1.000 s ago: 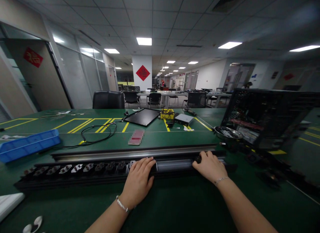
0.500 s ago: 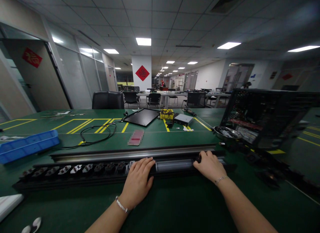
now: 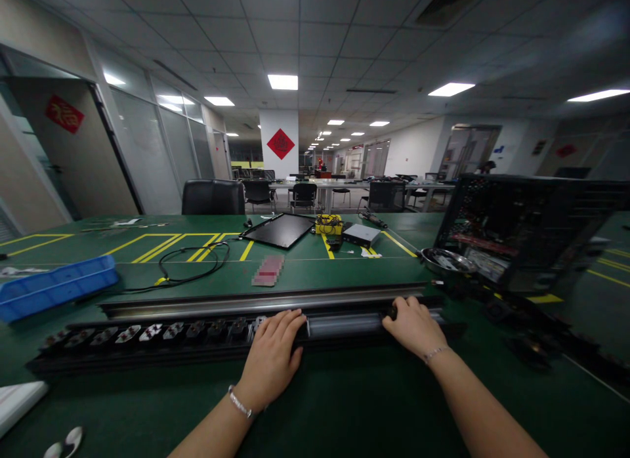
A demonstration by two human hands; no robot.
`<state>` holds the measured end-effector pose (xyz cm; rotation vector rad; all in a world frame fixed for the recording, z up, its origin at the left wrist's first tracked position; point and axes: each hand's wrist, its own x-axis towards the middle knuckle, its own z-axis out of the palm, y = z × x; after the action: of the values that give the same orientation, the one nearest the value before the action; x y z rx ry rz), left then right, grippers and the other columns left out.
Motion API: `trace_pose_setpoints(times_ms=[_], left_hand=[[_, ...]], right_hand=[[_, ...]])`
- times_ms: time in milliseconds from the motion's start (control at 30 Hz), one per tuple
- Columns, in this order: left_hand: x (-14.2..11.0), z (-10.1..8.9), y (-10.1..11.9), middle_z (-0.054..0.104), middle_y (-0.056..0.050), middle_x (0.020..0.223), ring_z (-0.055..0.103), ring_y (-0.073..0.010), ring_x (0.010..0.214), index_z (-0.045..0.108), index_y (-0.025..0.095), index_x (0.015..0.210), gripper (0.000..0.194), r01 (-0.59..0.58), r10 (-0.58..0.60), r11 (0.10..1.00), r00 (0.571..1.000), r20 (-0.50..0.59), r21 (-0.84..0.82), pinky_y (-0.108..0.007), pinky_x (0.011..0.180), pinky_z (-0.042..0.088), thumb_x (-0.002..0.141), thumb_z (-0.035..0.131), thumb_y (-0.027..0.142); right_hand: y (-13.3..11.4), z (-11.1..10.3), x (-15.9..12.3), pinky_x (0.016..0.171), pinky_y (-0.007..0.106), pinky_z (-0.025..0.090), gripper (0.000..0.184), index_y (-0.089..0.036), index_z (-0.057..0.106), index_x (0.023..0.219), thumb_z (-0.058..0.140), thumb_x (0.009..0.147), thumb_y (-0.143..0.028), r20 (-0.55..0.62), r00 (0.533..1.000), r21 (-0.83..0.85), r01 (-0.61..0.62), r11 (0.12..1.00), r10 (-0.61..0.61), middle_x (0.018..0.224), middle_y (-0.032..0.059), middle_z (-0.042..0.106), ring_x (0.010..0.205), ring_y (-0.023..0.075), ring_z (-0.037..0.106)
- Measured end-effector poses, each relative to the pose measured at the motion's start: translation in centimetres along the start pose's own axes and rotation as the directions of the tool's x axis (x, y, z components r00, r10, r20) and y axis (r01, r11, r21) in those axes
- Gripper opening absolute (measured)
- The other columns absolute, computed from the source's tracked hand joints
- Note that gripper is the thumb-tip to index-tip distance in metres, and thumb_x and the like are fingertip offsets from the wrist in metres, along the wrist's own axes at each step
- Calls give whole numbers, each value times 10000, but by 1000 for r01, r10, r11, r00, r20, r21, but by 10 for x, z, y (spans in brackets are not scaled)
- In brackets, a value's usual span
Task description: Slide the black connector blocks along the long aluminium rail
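Note:
A long black power strip housing [image 3: 147,358] lies lengthwise in front of me, with a row of socket modules [image 3: 150,332] in its left part. My left hand [image 3: 273,353] rests across the middle of it, fingers bent over the top and thumb on the near side. The fingers hide part of the row. To the right of them runs a bare grey stretch of channel [image 3: 344,325]. My right hand [image 3: 415,328] is closed over the right part, fingertips pinching a small black part [image 3: 392,312] that is mostly hidden. Behind the housing lies a separate metal rail [image 3: 207,308].
A blue bin [image 3: 59,284] and a looped black cable [image 3: 197,264] lie left. Farther back are a flat black panel [image 3: 278,230], a yellow box [image 3: 329,224] and a grey box [image 3: 361,234]. An open computer case [image 3: 522,235] and metal bowl [image 3: 447,260] stand right.
My right hand has shifted very slightly to the right along the housing, still pinching the black part. My left hand stays in place.

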<state>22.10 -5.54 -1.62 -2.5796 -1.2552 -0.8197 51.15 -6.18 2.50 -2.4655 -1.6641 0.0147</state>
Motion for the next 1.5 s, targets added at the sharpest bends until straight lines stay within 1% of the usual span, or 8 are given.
trace_pose_setpoints(times_ms=[333, 700, 1000, 1267, 1500], left_hand=[[1, -4, 2, 515, -51, 1288, 445, -238, 1182, 433, 233, 1243, 514, -9, 9, 1000, 1000, -18, -4, -436, 976, 350, 746, 511, 124], [0, 0, 1, 501, -44, 1304, 434, -233, 1189, 431, 228, 1244, 510, -9, 9, 1000, 1000, -8, -2, -438, 987, 334, 750, 512, 129], [0, 0, 0, 498, -37, 1309, 429, -234, 1196, 421, 238, 1257, 516, -9, 9, 1000, 1000, -7, 12, -437, 994, 332, 757, 508, 141], [-1, 1, 0, 502, -50, 1304, 438, -237, 1188, 430, 231, 1252, 517, -16, 16, 1000, 1000, -23, 11, -435, 990, 338, 751, 514, 136], [0, -1, 1, 494, -35, 1312, 427, -233, 1196, 426, 237, 1252, 514, -3, 3, 1000, 1000, -11, 11, -436, 991, 333, 755, 514, 140]], right_hand=[[4, 3, 4, 780, 374, 389, 382, -159, 543, 1059, 412, 763, -362, 13, 1000, -5, 15, 1000, -15, 1106, 143, 485, 1014, 277, 482], [5, 4, 5, 804, 373, 391, 407, -154, 535, 1095, 412, 759, -346, 19, 1000, -2, 15, 1000, -15, 1123, 145, 480, 1032, 278, 474], [5, 3, 4, 807, 372, 392, 409, -196, 530, 1127, 411, 760, -329, 27, 1000, 20, 13, 1000, -13, 1151, 130, 471, 1042, 277, 471], [7, 4, 5, 821, 371, 386, 407, -206, 516, 1143, 412, 764, -309, 18, 1000, 41, 9, 999, -10, 1156, 125, 476, 1051, 269, 467], [9, 5, 6, 824, 364, 385, 404, -200, 513, 1143, 397, 762, -272, 7, 1000, 43, 15, 999, -15, 1145, 118, 480, 1041, 263, 473]])
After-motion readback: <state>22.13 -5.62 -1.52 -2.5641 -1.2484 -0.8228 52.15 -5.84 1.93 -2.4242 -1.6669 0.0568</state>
